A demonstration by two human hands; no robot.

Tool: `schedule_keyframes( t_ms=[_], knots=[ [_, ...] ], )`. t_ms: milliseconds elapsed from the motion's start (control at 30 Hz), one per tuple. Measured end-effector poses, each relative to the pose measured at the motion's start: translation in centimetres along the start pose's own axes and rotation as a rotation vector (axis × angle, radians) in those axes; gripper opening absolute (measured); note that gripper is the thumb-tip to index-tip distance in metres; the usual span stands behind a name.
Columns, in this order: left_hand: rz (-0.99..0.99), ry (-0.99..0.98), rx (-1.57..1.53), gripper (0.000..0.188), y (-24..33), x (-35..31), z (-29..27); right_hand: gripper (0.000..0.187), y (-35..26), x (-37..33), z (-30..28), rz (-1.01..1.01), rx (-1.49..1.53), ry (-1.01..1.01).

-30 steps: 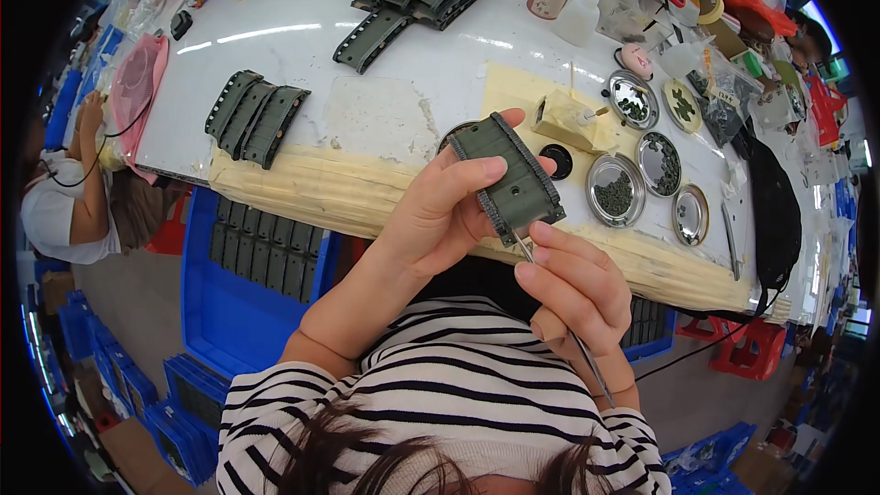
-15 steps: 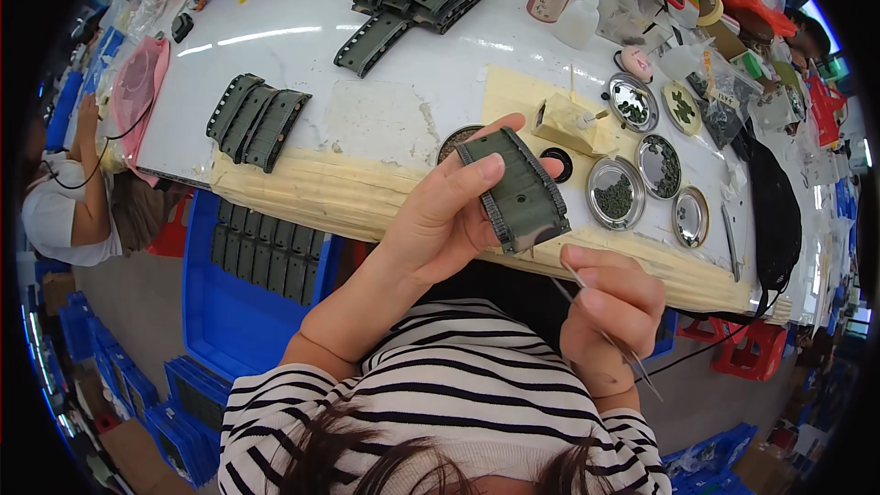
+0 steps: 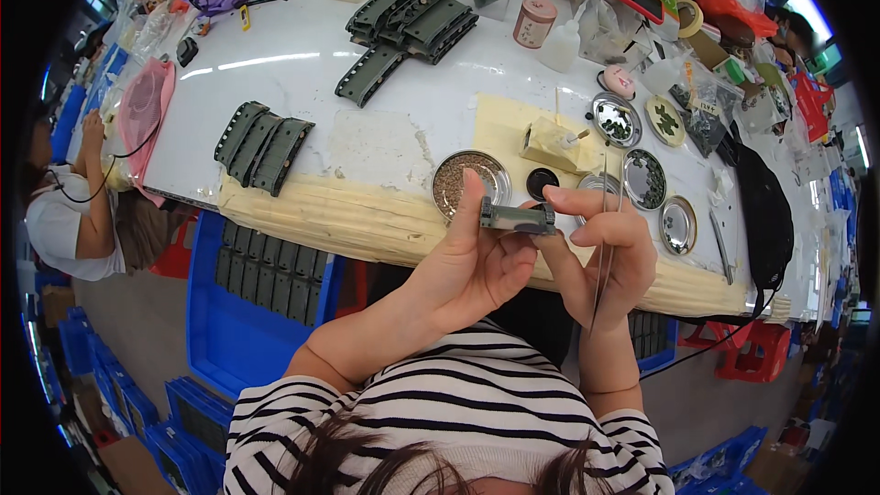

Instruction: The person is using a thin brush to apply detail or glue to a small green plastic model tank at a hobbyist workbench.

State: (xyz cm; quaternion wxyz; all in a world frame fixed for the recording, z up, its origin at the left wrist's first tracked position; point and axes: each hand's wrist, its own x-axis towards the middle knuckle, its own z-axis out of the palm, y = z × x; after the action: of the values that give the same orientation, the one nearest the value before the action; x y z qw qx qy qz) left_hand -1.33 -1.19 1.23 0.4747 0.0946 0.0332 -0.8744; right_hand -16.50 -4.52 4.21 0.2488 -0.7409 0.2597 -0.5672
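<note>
A dark green curved plastic part is held up edge-on in front of me, over the table's near edge. My left hand is closed on its left end, thumb upright and fingers curled below. Fingers of my right hand reach the part's right end, the index finger above and the thumb beneath. That same hand keeps a pair of metal tweezers between its fingers, standing nearly vertical. Just beyond the part sits a round metal dish of brown grains, with a small black round cap to its right.
More green curved parts lie at the left and in a far pile. Metal dishes of small green pieces stand to the right, near a yellow-wrapped bottle. A blue crate holding parts sits below the table.
The green part has tipped from face-up to edge-on. My right hand has risen to touch its right end, and the tweezers have swung upright. The brown-grain dish shows more fully.
</note>
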Motion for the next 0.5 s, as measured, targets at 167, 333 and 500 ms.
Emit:
schedule_keyframes(
  t_ms=[167, 333, 500],
  knots=[
    [-0.003, 0.077, 0.063, 0.070, -0.31, 0.24, 0.34, 0.029, 0.60, 0.18, -0.15, 0.046, -0.058, -0.005],
    [-0.009, 0.033, 0.035, 0.070, -0.30, 0.09, 0.42, 0.028, 0.99, 0.04, 0.31, 0.091, 0.030, 0.050],
    [-0.009, 0.025, 0.031, 0.070, -0.32, 0.08, 0.23, 0.028, 0.94, 0.04, 0.25, 0.076, 0.014, 0.044]
  ],
)
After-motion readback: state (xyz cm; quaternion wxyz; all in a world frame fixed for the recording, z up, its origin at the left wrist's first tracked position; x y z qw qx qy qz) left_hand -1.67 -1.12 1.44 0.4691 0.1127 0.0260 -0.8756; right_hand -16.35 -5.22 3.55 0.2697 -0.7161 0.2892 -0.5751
